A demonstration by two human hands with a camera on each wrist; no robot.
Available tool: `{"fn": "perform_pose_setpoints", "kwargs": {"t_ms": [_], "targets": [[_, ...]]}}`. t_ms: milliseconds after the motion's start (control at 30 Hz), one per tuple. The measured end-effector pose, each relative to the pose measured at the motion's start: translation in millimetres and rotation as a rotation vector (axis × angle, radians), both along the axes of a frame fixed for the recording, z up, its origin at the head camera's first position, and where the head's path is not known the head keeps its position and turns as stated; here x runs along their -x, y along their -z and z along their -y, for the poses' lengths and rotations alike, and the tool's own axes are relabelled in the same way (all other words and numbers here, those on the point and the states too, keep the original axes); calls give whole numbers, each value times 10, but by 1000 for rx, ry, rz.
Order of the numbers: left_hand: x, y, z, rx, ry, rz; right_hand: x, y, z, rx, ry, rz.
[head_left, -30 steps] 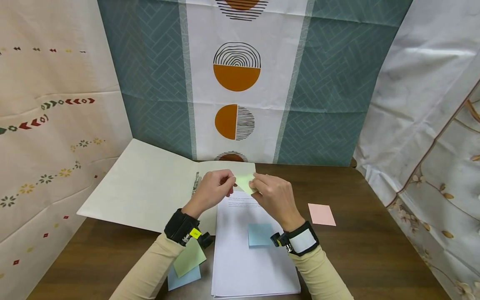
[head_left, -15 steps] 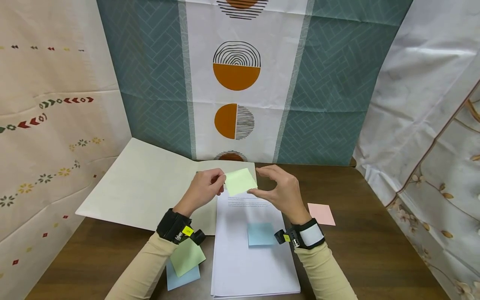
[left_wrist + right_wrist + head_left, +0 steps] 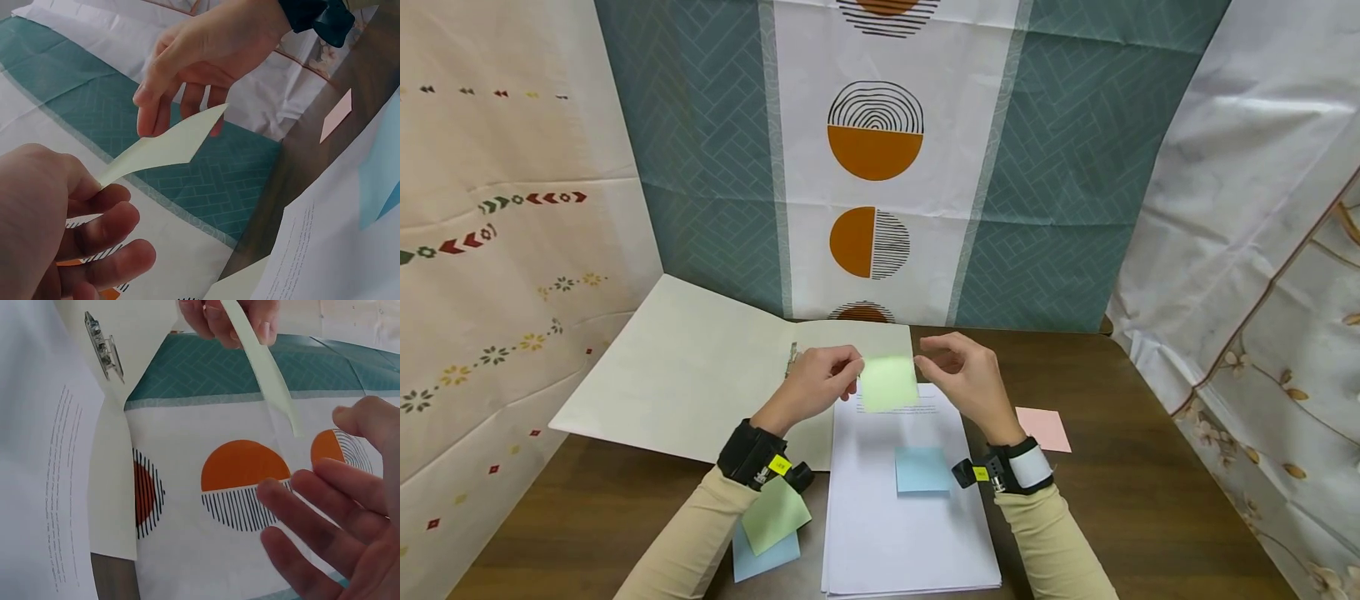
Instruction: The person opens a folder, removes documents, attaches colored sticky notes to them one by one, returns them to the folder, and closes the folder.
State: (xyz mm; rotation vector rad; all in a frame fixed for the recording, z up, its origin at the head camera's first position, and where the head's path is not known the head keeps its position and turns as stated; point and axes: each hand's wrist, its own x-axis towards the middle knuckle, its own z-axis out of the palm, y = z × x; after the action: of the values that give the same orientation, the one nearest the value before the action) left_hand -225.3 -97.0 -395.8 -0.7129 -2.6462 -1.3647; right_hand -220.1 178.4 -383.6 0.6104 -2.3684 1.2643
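My left hand pinches a pale green sticky note by its left edge, between thumb and index finger. The note hangs in the air above the top of a stack of white printed paper. In the left wrist view the sticky note curves away from the pinch toward the other hand. My right hand is just right of the note, thumb and fingers apart and relaxed. The right wrist view shows a gap between the right hand and the note's free end.
Behind the paper lies an open cream folder with a metal clip. A blue sticky note is on the paper. Left of the stack, a green note overlaps a blue one. A pink note lies right on the brown table.
Both hands held the green note at first. The right hand has let go and moved slightly right, while the note has turned to face the head camera, held by the left hand.
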Motion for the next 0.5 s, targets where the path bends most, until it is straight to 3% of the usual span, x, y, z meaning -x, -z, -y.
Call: {"fn": "perform_pose_setpoints", "kwargs": {"t_ms": [167, 333, 500], "targets": [[-5, -1, -46, 25, 47, 2, -3, -21, 22, -46, -14, 59], [-6, 26, -97, 7, 55, 23, 3, -10, 31, -79, 6, 75], [2, 77, -167, -3, 25, 55, 18, 21, 38, -86, 4, 218]]}}
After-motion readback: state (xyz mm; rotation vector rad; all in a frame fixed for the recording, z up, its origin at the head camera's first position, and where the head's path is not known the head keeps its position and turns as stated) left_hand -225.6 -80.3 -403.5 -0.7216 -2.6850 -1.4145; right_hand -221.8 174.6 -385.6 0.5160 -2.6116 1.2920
